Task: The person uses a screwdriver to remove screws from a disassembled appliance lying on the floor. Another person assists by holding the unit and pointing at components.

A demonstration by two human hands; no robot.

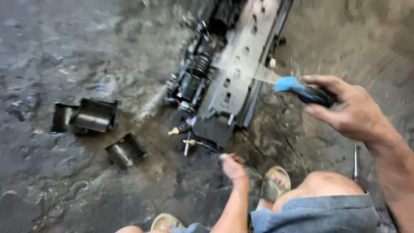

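The right hand (351,110), at the right of the frame, is closed around the black grip of a tool with a blue and black handle (302,89). From the handle a pale, motion-blurred streak runs up and to the left across the metal assembly (235,84), so the working end cannot be made out clearly.

The left hand (233,167) sits low at the centre of the frame, just below the near end of the assembly. It looks loosely curled with nothing in it, though blur keeps the fingers from being clear, and I cannot tell whether it touches the metal.

The assembly is a long grey slotted plate with dark mechanical parts and a coil spring (199,64) along its left edge, lying on a grimy, oil-stained concrete floor (64,39). At the left of the frame lie dark boxy metal pieces (91,115), and another (126,149) lies nearer the assembly. A sandalled foot (275,183) and a bare knee (330,183) show at the bottom.
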